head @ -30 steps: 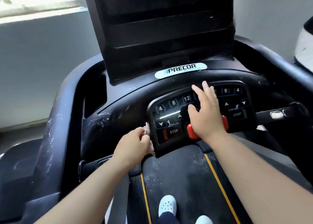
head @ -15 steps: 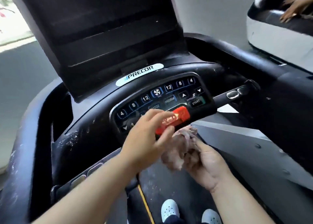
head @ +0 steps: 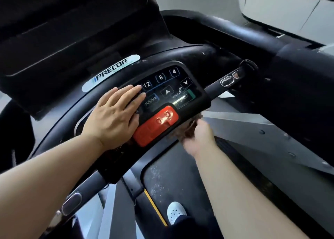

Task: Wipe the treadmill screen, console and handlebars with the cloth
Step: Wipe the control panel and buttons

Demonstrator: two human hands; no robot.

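now the left hand [head: 115, 112] lies on the black button console [head: 173, 87], its grip spread flat, no longer at the red stop bar [head: 155, 125]; the bunched brown cloth [head: 188, 130] sits under the console's lower right edge on the right hand [head: 198, 139]; that grip is blurred, cannot tell.

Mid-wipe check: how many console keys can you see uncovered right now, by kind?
Number keys (12, 8, 4): 3
Arrow keys (up, down): 2
Word keys (PROGRAM, START): 2
Red stop switch: 1
Total: 8
Left hand covers others.
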